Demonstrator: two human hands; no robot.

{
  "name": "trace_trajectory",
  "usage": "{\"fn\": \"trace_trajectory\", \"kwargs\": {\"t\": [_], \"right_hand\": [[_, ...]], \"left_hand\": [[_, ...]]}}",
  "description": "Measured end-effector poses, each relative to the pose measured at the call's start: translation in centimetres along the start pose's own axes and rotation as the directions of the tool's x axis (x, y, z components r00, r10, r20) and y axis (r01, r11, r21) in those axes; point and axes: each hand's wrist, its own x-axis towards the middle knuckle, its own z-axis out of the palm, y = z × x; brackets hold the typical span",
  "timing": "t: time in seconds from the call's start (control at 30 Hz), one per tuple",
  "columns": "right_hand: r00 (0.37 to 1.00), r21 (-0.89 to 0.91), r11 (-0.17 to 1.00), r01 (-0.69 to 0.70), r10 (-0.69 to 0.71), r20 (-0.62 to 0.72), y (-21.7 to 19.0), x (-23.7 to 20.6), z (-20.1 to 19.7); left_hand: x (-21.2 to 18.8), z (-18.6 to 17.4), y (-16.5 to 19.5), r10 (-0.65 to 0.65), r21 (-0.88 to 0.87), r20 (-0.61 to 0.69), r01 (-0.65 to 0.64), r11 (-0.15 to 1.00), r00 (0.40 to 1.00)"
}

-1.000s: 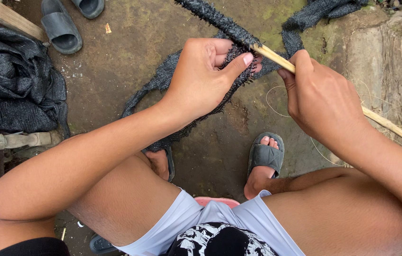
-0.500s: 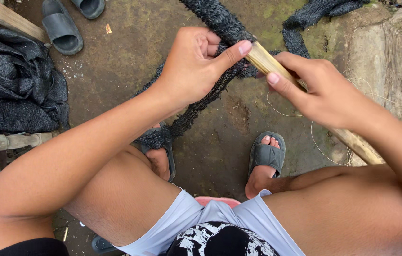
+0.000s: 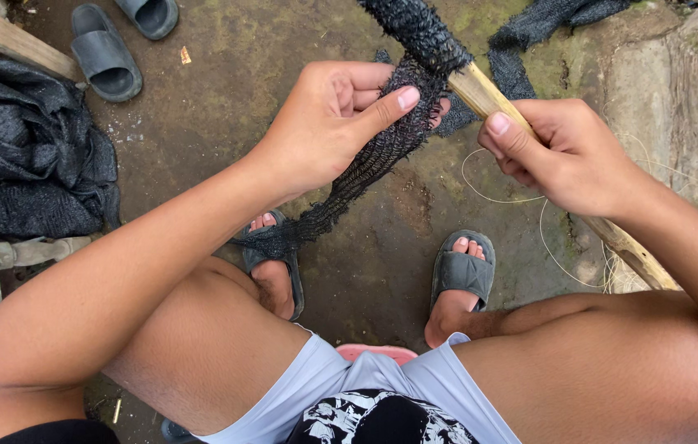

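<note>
Far left: crumpled black mesh netting heap [image 3: 24,164] on dirt ground, pair of grey rubber slide sandals [image 3: 123,41] above it. Left hand [image 3: 328,123] pinches a strip of frayed black mesh netting [image 3: 365,168], thumb pressed over curled fingers; strip trails down to the left foot's sandal. Long pale bamboo stick [image 3: 485,94], upper end wrapped in black mesh, runs diagonally. Right hand [image 3: 567,156] is clamped round the stick, thumb on top. Thin pale string [image 3: 546,238] loops on ground below.
</note>
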Motion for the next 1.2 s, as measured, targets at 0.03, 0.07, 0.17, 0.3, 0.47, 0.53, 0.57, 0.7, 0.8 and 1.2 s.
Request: {"fn": "trace_trajectory", "kwargs": {"t": [0.03,0.07,0.17,0.3,0.47,0.53,0.57,0.7,0.8,1.2], "right_hand": [[0.999,-0.009,1.0,0.028,-0.028,-0.017,-0.1,0.0,0.0],[0.998,-0.017,0.998,0.056,-0.056,-0.03,-0.1,0.0,0.1],[0.994,-0.132,0.989,0.061,-0.072,-0.081,-0.4,-0.1,0.2],[0.991,-0.16,0.987,0.025,-0.046,-0.127,-1.0,-0.1,0.5],[0.984,-0.185,0.983,0.01,-0.043,-0.172,-1.6,0.1,0.9],[0.981,-0.216,0.975,0.046,-0.085,-0.173,-1.8,0.1,0.9],[0.979,-0.231,0.971,0.065,-0.106,-0.172,-1.9,0.1,0.9],[0.971,-0.349,0.935,0.06,-0.135,-0.197,-2.2,-0.1,1.4],[0.957,-0.408,0.907,0.106,-0.204,-0.204,-2.5,-0.2,1.9],[0.887,-0.727,0.679,0.098,-0.391,-0.245,-1.4,0.1,3.2]], "left_hand": [[0.0,0.1,0.2,0.009,-0.023,0.006,-0.009,1.0,1.0],[0.0,0.2,0.5,0.016,-0.046,0.01,-0.016,0.999,1.0],[0.1,0.4,1.1,-0.002,-0.028,-0.005,0.002,1.0,1.0],[0.1,0.7,1.6,0.008,-0.006,-0.018,-0.008,1.0,1.0],[0.0,0.8,2.0,0.048,0.027,-0.038,-0.047,0.999,0.998],[-0.1,0.9,2.2,0.055,0.03,-0.039,-0.054,0.998,0.998],[-0.2,1.0,2.3,0.057,0.028,-0.042,-0.055,0.998,0.998],[-0.9,1.7,2.5,0.039,0.005,-0.082,-0.038,0.999,0.996],[-1.2,2.1,2.3,0.076,0.005,-0.096,-0.076,0.997,0.992],[-1.4,2.5,1.9,0.113,-0.019,-0.119,-0.116,0.993,0.987]]}}
